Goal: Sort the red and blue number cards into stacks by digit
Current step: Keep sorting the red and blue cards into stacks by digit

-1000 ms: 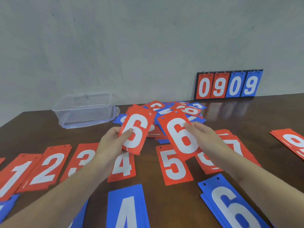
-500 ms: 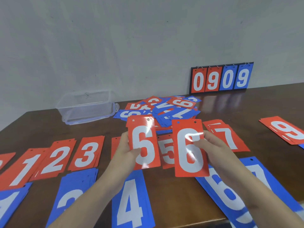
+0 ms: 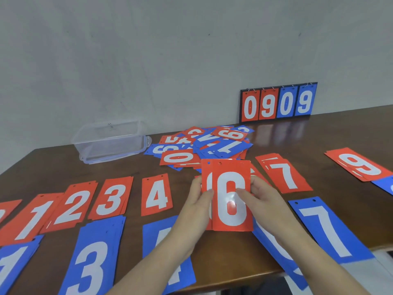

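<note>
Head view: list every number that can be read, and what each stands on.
"0909": scoreboard by the wall.
"6": red cards held in both hands.
"1", "2", "3", "4", "7", "9": red stacks on the table.
"1", "3", "7": blue stacks in front.
"0": red card at the unsorted pile's edge.
The pile's other digits are jumbled.

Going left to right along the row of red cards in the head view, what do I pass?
Red 1 stack → red 2 stack → red 3 stack → red 4 card → red 6 cards held in both hands → red 7 stack → red 9 stack.
</note>
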Motion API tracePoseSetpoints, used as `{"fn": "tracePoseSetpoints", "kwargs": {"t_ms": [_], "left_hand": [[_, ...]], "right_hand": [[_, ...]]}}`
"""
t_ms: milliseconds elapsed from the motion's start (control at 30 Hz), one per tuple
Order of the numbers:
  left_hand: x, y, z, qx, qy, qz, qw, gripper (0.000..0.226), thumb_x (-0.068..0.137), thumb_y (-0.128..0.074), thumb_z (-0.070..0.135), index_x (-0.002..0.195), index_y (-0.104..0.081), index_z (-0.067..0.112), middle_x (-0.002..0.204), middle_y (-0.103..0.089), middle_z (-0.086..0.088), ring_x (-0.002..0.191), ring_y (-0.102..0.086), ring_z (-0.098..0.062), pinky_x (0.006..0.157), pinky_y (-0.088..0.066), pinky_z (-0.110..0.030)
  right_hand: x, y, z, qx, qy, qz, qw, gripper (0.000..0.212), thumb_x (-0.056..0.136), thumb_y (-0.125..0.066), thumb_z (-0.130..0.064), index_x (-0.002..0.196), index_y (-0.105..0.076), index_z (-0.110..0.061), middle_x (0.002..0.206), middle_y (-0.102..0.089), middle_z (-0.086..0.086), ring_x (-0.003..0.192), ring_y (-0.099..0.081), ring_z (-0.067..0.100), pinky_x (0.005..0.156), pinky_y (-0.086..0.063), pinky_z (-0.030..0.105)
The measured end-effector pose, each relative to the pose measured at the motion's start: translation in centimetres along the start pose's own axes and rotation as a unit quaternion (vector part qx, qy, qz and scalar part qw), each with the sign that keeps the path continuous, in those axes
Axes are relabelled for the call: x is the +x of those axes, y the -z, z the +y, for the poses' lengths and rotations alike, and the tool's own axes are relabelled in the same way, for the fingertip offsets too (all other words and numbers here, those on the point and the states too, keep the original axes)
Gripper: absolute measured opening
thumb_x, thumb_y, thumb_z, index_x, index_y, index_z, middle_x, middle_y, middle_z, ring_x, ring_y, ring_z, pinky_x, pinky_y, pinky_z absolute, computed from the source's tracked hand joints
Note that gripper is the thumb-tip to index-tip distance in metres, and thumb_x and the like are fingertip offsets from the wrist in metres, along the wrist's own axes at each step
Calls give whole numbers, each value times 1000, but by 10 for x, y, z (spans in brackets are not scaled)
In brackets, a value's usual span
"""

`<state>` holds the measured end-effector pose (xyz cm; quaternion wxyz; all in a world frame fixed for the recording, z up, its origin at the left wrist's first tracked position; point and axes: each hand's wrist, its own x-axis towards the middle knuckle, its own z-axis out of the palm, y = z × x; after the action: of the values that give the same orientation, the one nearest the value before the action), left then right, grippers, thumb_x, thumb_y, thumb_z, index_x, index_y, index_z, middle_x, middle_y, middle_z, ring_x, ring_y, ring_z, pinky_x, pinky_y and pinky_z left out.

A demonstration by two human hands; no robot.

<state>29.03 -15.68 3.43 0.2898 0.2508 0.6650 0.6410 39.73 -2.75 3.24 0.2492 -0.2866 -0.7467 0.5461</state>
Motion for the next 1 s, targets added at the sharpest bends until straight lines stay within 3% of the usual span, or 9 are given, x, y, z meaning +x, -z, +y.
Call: {"fn": "tracePoseSetpoints", "kwargs": {"t_ms": [100,200,300,367,533,667,800,933,1000], "left_hand": [[-1,-10,-2,33,-3,-26,999,36,99,-59,39,128,-42,51,112,-65,28,101,-68,-2,80,-58,-19],[2,-14,1,49,5,-28,998,33,103,-54,36,127,-38,52,113,-59,32,101,-63,3,75,-54,-12],[7,-18,3,36,20,-31,999,21,106,-48,34,116,-42,51,107,-54,35,96,-57,9,67,-48,-7],[12,-22,2,32,32,-45,998,20,106,-47,32,111,-43,50,109,-56,32,98,-58,6,69,-49,-9],[26,-30,4,19,41,-46,998,17,103,-54,32,115,-49,43,121,-66,13,107,-67,-9,95,-55,-32],[42,-25,11,60,21,-58,996,18,102,-53,27,117,-49,37,113,-65,2,85,-71,-8,80,-59,-26],[57,-15,14,96,11,-72,993,16,103,-52,26,117,-51,35,113,-64,5,84,-70,-6,75,-57,-24],[72,-8,15,120,21,-60,991,14,103,-53,26,114,-53,35,112,-64,5,82,-71,-8,82,-59,-36],[78,-5,14,125,23,-55,990,13,103,-52,26,112,-54,36,112,-64,5,81,-70,-4,78,-59,-31]], "right_hand": [[-1,1,0,9,8,1,1000,13,102,-54,-30,106,-57,-42,98,-63,-32,86,-64,-12,62,-48,6],[1,8,-3,39,-14,4,999,17,104,-51,-32,117,-57,-40,104,-62,-27,99,-63,0,76,-50,13],[6,16,-1,47,-15,-15,999,18,103,-54,-28,103,-57,-46,80,-68,-32,83,-67,-8,62,-51,10],[10,19,0,30,-16,-28,999,21,102,-57,-25,102,-58,-45,82,-70,-34,82,-67,-11,64,-54,13],[29,30,-1,34,-42,15,998,19,99,-60,-15,113,-67,-27,96,-78,-6,89,-75,15,78,-61,40],[57,60,-1,27,-49,60,997,18,98,-60,-11,112,-69,-20,95,-77,0,79,-74,13,64,-59,33],[87,86,4,-36,-72,72,994,22,98,-60,-13,116,-70,-23,106,-75,1,96,-72,24,87,-59,51],[113,87,11,-115,-84,57,988,29,98,-60,-13,124,-65,-24,109,-71,1,95,-68,22,78,-58,40],[123,82,16,-166,-81,34,982,35,97,-61,-14,131,-62,-23,107,-72,3,99,-68,24,79,-57,38]]}}
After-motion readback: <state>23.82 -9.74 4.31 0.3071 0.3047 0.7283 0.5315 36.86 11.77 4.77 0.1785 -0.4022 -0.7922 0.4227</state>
